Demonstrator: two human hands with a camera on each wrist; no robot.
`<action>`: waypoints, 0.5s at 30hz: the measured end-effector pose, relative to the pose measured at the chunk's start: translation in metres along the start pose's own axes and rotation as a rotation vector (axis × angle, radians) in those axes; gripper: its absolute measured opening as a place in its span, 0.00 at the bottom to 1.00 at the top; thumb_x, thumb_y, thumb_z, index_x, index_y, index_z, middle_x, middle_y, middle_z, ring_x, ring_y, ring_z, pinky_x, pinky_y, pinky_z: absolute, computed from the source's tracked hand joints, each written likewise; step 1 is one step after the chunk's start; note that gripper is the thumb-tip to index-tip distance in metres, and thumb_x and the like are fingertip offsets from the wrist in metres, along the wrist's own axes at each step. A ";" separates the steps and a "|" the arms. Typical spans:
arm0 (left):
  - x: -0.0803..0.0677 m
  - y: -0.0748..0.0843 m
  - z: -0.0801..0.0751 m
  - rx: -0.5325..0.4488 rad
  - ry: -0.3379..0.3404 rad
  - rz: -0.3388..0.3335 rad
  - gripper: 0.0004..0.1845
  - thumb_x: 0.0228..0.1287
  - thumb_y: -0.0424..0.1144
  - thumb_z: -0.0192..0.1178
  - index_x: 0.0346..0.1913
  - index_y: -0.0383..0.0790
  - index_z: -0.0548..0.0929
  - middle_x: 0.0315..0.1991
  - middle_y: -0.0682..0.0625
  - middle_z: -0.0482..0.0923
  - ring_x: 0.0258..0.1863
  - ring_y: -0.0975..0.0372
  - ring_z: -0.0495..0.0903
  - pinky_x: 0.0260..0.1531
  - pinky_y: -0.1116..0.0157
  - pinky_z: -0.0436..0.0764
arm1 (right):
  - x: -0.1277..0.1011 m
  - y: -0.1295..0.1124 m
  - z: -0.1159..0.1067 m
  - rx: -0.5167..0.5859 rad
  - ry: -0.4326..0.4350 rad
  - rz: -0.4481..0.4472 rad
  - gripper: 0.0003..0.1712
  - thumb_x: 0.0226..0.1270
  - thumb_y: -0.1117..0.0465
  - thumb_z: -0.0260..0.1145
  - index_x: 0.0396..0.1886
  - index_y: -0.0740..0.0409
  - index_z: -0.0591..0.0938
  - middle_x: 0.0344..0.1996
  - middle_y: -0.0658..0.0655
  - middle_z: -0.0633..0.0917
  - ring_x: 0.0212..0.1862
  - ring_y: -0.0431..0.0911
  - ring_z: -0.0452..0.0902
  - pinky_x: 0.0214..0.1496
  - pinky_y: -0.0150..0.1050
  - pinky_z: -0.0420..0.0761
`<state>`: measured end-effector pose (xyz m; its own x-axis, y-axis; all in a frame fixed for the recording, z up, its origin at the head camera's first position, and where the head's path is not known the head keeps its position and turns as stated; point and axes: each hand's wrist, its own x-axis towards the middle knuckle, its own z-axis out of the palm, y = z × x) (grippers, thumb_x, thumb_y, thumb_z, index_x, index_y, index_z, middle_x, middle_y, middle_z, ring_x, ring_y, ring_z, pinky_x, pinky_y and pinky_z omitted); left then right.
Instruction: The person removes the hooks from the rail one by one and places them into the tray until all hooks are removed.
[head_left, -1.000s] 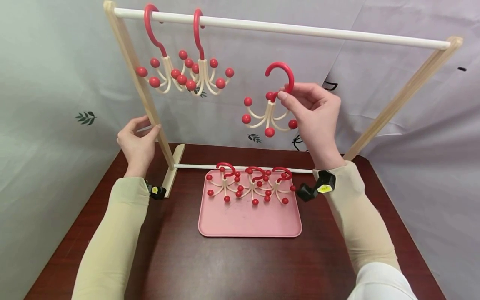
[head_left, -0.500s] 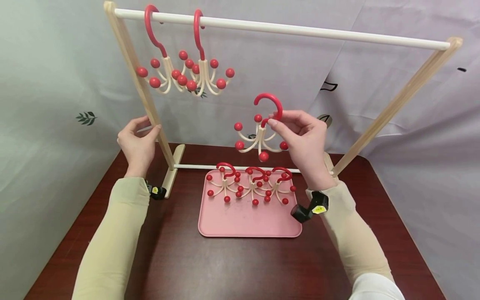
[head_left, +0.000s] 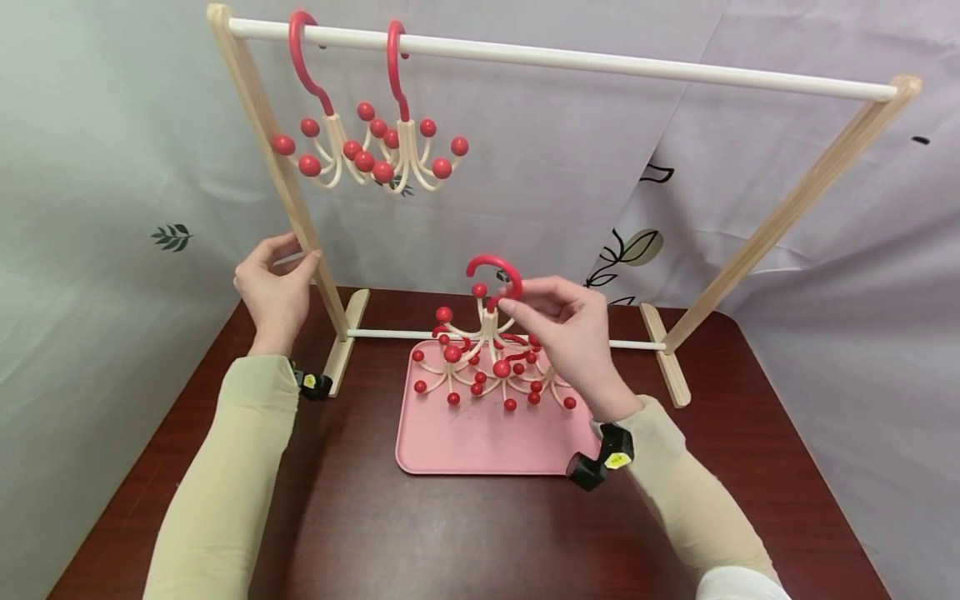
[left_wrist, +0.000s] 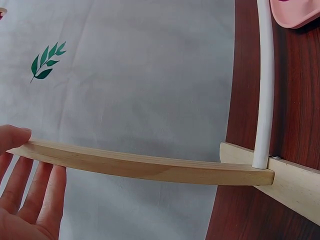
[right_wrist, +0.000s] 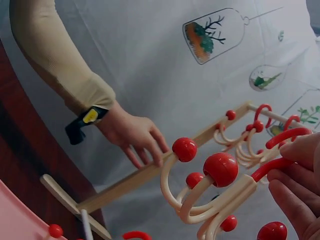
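Right hand (head_left: pixel 570 333) gripping a red-hooked hanger (head_left: pixel 490 323) above the far part of a pink tray (head_left: pixel 487 446).
Its thumb and fingers pinch the hook's lower end; the hook points up, opening left, and cream arms tipped with red balls spread below. The left hand (head_left: pixel 276 287) holds the left wooden post (head_left: pixel 287 196) between thumb and fingers. Two hanging hangers (head_left: pixel 406 137) sit near the left end of the white top rail (head_left: pixel 600 62); three more hangers (head_left: pixel 448 379) lie in the tray on the dark counter (head_left: pixel 375 533), the rightmost partly hidden.
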<state>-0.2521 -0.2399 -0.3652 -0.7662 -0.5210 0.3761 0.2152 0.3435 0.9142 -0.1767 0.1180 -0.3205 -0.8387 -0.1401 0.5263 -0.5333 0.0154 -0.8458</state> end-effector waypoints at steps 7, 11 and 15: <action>0.000 -0.001 0.001 -0.010 0.002 0.013 0.17 0.62 0.41 0.74 0.54 0.50 0.89 0.49 0.50 0.87 0.44 0.61 0.87 0.39 0.70 0.86 | -0.020 0.012 0.011 0.033 -0.072 0.067 0.11 0.61 0.71 0.76 0.44 0.64 0.89 0.37 0.58 0.90 0.38 0.56 0.89 0.41 0.43 0.88; 0.000 -0.002 0.001 -0.027 0.000 0.023 0.17 0.62 0.40 0.74 0.54 0.49 0.89 0.49 0.50 0.87 0.44 0.61 0.87 0.38 0.71 0.85 | -0.031 0.018 0.017 0.028 -0.099 0.134 0.11 0.61 0.69 0.77 0.43 0.63 0.89 0.36 0.57 0.90 0.37 0.57 0.88 0.37 0.40 0.88; 0.001 -0.001 0.000 -0.031 0.000 0.023 0.17 0.62 0.40 0.74 0.54 0.49 0.89 0.49 0.50 0.87 0.44 0.60 0.87 0.37 0.72 0.85 | -0.040 0.024 0.023 0.042 -0.119 0.204 0.11 0.60 0.68 0.78 0.43 0.63 0.89 0.37 0.56 0.90 0.39 0.55 0.89 0.41 0.43 0.88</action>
<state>-0.2531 -0.2404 -0.3663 -0.7612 -0.5130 0.3969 0.2512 0.3309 0.9096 -0.1535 0.1010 -0.3640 -0.9082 -0.2545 0.3322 -0.3469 0.0141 -0.9378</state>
